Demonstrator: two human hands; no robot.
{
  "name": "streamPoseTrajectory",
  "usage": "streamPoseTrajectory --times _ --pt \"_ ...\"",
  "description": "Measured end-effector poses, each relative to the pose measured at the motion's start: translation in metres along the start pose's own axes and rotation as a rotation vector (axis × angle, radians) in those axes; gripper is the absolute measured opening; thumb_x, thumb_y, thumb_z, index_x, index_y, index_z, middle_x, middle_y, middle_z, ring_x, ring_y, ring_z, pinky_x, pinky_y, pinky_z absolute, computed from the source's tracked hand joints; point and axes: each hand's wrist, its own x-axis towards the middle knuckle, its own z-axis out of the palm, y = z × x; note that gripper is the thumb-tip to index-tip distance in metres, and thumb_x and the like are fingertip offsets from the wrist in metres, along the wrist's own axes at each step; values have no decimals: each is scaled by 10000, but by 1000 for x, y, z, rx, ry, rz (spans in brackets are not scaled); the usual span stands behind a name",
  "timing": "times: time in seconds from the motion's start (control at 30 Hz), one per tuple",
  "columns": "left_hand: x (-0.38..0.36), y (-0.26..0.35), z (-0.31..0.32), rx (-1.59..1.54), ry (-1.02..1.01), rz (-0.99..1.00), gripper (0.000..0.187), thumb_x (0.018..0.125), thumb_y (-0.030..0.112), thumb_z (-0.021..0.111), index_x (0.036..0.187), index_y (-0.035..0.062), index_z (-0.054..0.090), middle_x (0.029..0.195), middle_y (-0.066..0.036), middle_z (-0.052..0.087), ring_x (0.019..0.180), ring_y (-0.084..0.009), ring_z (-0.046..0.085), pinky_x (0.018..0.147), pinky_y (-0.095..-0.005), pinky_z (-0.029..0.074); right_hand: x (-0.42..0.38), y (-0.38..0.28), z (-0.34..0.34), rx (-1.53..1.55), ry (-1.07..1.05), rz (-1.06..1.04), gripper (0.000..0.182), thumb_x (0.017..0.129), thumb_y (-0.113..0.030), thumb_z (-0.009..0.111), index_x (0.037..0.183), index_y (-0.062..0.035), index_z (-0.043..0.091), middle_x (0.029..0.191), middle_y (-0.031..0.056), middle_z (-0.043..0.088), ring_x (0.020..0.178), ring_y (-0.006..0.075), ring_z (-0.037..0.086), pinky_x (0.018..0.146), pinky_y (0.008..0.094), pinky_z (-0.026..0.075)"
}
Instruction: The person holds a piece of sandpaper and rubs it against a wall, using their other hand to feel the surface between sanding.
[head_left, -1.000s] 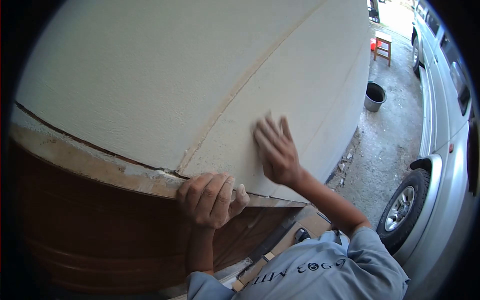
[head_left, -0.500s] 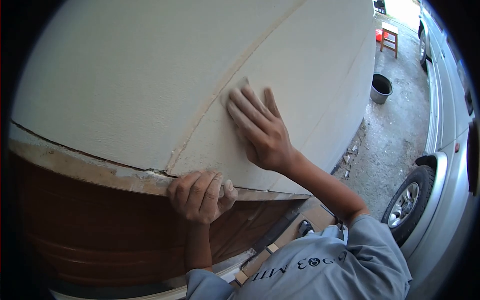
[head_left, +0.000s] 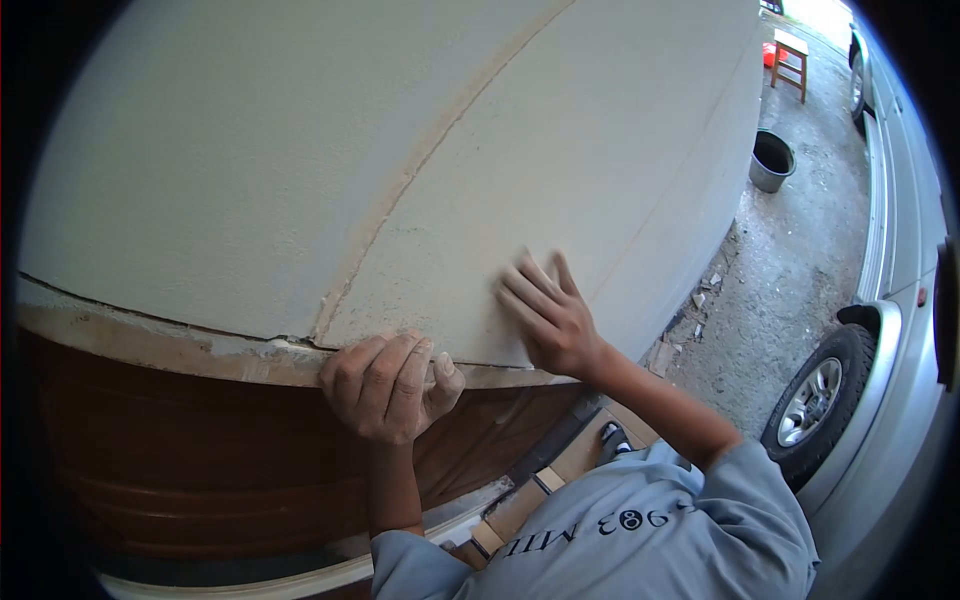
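Note:
A large pale plastered wall (head_left: 250, 150) rises in front of me, with a rough seam (head_left: 405, 180) curving up across it. My left hand (head_left: 385, 385) is curled over the wooden top edge of the door frame (head_left: 160, 347), its fingers dusty. Against the lower wall, right of the seam, is my right hand (head_left: 550, 315), blurred by motion. One finger sticks out from the others, which press to the surface. Whatever lies under that palm is hidden and cannot be made out.
Brown door panels (head_left: 200, 450) sit below the ledge. On the right, a silver vehicle (head_left: 905, 260) with a black tyre (head_left: 818, 400) stands along the concrete ground. Further off are a dark bucket (head_left: 772, 162) and a wooden stool (head_left: 789, 65). Rubble (head_left: 703, 290) lies by the wall's base.
My right hand has swept down the wall and slightly right, from beside the seam to just above the ledge. My left hand keeps its hold. The view has shifted a little.

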Motion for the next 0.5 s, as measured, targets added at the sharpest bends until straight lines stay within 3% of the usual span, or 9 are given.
streamPoseTrajectory --times 0.1,0.23,0.33,0.4,0.5 --pt "-1 -1 -1 -2 4 2 118 774 172 563 696 89 597 709 -9 629 692 -167 565 658 -318 435 -19 10 4 -48 -38 -34 481 737 -51 516 1217 -65 536 1325 92 472 1290 244 378 1098 541 63" --pt "0 2 -1 5 -22 -26 121 778 172 561 691 95 594 706 -3 627 692 -163 565 657 -317 432 94 -28 -30 46 43 -113 508 745 -96 523 1252 -65 500 1360 52 439 1304 225 358 1086 566 68" --pt "2 1 -2 23 -15 -12 126 778 180 563 693 95 598 707 -3 629 700 -163 562 663 -319 430 59 -14 -17 43 -21 -135 499 746 -95 521 1244 -69 509 1355 48 447 1306 223 356 1084 568 70" --pt "0 1 -1 26 -17 -3 127 778 184 565 698 94 605 712 -1 631 705 -163 559 672 -317 429 -15 16 -4 -54 -110 -91 491 746 -93 524 1237 -71 516 1349 50 455 1305 220 358 1087 560 75" --pt "-1 2 -1 49 -32 -17 126 779 195 567 712 99 614 731 2 635 712 -167 556 686 -318 426 -20 21 -6 -67 -126 -74 478 755 -96 517 1232 -78 522 1339 53 466 1303 219 360 1091 550 72"
